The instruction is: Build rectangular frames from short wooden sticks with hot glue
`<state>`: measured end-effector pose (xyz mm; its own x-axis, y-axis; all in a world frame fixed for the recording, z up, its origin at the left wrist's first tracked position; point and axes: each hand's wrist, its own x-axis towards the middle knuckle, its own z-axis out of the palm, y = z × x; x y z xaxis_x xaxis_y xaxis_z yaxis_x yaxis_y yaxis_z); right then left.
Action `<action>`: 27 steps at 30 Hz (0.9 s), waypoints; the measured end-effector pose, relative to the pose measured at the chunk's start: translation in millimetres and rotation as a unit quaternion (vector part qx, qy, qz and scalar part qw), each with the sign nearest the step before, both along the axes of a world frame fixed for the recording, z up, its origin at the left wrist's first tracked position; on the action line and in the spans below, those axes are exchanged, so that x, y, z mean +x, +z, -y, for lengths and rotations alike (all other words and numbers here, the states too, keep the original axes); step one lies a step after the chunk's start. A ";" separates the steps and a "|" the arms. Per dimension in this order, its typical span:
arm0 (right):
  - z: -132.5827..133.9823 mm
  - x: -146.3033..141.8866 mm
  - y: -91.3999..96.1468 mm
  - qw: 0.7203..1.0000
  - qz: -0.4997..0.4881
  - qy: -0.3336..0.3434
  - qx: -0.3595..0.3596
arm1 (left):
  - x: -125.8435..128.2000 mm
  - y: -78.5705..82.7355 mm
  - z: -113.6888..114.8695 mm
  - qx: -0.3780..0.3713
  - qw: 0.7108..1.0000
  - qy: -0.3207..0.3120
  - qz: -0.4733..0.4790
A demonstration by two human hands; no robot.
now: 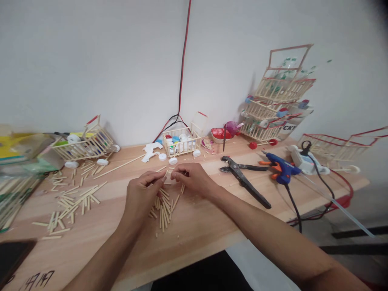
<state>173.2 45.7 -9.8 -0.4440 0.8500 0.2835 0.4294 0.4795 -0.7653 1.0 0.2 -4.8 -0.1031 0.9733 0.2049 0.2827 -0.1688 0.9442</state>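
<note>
Over the middle of the wooden table (212,226), my left hand (142,194) is closed, its thumb and fingers pinched at a short wooden stick (161,169). Facing it, my right hand (194,178) is also closed, its fingers curled and the fingertips near those of the left. What lies between the right fingertips is too small to make out. Beneath both hands is a loose pile of short wooden sticks (163,214), partly hidden by the left hand.
Small stick-built carts stand behind: one on the left (83,147), one in the middle (182,141) holding caps, and a stack (273,101) on the right. Pliers (242,178), a blue glue gun (283,167) and a power strip (309,161) lie right. More sticks (72,202) lie left.
</note>
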 end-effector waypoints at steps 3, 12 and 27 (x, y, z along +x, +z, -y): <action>-0.2 0.3 -0.7 1.000 -0.003 0.003 0.000 | -0.8 -1.3 -0.8 -0.010 1.000 0.001 -0.006; -1.9 2.4 2.5 1.000 -0.008 -0.006 -0.003 | 2.4 3.2 2.0 -0.064 0.995 0.009 0.082; -3.6 5.4 -0.4 0.999 -0.019 -0.008 -0.032 | -17.4 10.3 -6.7 0.023 0.990 0.105 0.087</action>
